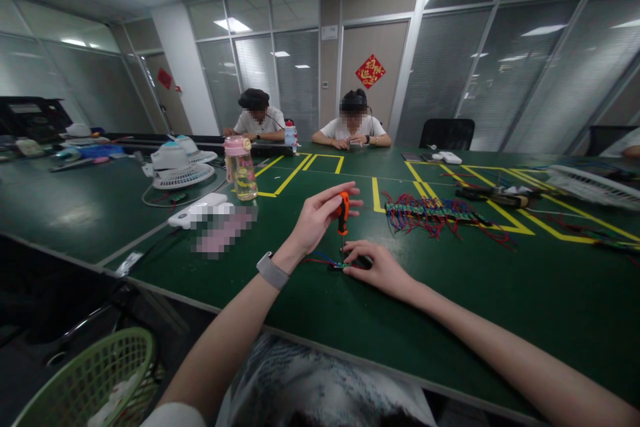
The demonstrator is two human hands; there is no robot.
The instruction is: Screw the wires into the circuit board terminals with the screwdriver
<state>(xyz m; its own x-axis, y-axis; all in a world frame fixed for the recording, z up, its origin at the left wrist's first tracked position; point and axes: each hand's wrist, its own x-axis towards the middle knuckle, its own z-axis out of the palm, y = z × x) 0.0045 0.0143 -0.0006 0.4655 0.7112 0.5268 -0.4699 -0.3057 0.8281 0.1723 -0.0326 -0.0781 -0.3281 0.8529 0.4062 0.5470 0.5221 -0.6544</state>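
Note:
An orange and black screwdriver (pixel 343 213) stands upright, its shaft pointing down at a small circuit board (pixel 339 266) on the green table. My left hand (pixel 323 217) holds the screwdriver's handle, with several fingers stretched out past it. Low on the table, my right hand (pixel 373 265) has its fingertips at the board and by the screwdriver's tip. Thin red and blue wires (pixel 320 259) run from the board to the left. Exactly where the tip meets the board is too small to make out.
A row of circuit boards with red and blue wires (pixel 433 210) lies to the right. Leftward stand a pink-lidded bottle (pixel 241 170), white fan parts (pixel 183 173) and a white power bank (pixel 197 211). Two people sit across the table (pixel 300 320). A green basket (pixel 90 373) is below left.

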